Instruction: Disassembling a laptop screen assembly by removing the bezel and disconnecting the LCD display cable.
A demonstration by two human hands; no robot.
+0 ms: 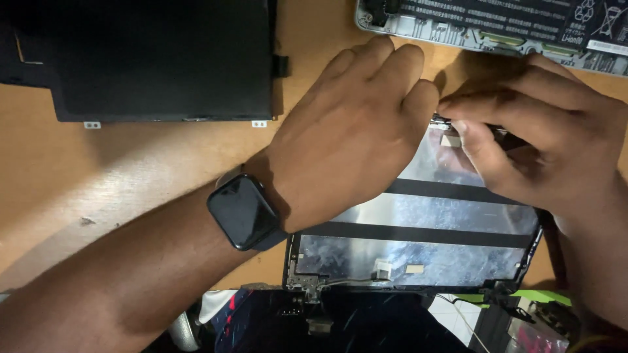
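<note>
Work surface: an orange-brown wooden table, scuffed, with a small dark mark near its left side.
Top left: a flat black rectangular panel lying on the table, with two small silver mounting tabs along its lower edge and a short black tab jutting from its right side.
Top right: a grey laptop base, open, lying at the far edge with a long black battery pack set in it; cut off by the picture's edge.
Bottom right: a strip of bright green material, beside dark clutter too dim to identify.
</note>
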